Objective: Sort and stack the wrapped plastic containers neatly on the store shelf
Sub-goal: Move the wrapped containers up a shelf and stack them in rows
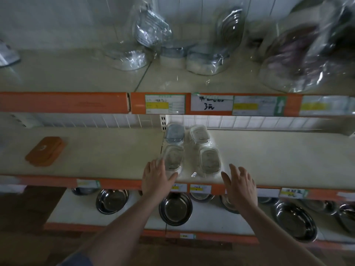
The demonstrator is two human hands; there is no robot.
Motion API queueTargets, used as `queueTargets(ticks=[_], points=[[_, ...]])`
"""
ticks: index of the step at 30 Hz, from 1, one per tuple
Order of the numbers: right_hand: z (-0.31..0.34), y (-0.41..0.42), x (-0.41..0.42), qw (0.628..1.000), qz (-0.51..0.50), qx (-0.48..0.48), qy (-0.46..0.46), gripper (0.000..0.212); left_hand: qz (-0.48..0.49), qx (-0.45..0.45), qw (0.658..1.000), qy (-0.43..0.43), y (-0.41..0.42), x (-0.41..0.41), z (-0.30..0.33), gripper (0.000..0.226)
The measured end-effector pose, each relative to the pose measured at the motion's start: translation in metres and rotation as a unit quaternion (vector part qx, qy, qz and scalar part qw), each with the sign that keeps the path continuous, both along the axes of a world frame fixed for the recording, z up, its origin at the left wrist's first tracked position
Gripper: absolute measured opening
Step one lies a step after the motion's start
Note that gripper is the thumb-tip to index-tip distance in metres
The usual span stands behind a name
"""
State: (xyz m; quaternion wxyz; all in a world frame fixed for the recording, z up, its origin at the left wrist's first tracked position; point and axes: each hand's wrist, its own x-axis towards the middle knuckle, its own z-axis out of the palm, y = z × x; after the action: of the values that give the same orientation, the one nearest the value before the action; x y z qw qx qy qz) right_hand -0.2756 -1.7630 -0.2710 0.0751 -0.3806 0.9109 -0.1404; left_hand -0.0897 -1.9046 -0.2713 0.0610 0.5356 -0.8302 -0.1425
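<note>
Head camera footage looked down on four wrapped plastic containers set two by two near the front middle of the store's middle shelf point(269, 154). The front-left container point(172, 159) and the front-right container point(209, 160) sat side by side with a narrow gap between them. Behind them stood a bluish container point(174, 133) on the left and a clear container point(199, 134) on the right, close to the white grid back panel.

The person's left hand point(156, 178) lay at the shelf's front edge with fingers straight, its fingertips against the near left side of the front-left container and gripping nothing. The right hand point(241, 184) was spread wide with relaxed fingers, just to the right of the front-right container and apart from it, holding nothing.

An orange lidded box point(46, 151) lay well off to the left on the same shelf. Orange shelf edging carried price labels point(211, 102), blurred except for a handwritten one. On the upper shelf sat bundles of wrapped dishes point(205, 60) in clear plastic, smeared by motion blur. Below, shiny metal bowls point(175, 208) lined the lower shelf.
</note>
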Motion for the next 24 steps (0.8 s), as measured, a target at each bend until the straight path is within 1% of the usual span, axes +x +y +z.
queueTargets(ticks=[5,12,17,21,24], points=[[0.042,0.039,0.002,1.000,0.006,-0.023,0.012,0.049,0.003,-0.033,0.999,0.028,0.038,0.016,0.041,0.067],[0.109,0.087,-0.002,0.996,0.037,-0.075,0.039,0.047,0.027,-0.057,0.997,0.048,0.097,0.030,0.115,0.064],[0.159,0.111,-0.007,0.987,0.050,-0.135,0.066,0.043,0.038,-0.077,0.994,0.072,0.131,0.038,0.166,0.056],[0.197,0.118,-0.012,0.975,0.060,-0.199,0.082,0.038,0.047,-0.116,0.987,0.097,0.146,0.042,0.209,0.050],[0.222,0.114,-0.014,0.967,0.064,-0.225,0.099,0.033,0.059,-0.144,0.981,0.116,0.147,0.044,0.236,0.046]])
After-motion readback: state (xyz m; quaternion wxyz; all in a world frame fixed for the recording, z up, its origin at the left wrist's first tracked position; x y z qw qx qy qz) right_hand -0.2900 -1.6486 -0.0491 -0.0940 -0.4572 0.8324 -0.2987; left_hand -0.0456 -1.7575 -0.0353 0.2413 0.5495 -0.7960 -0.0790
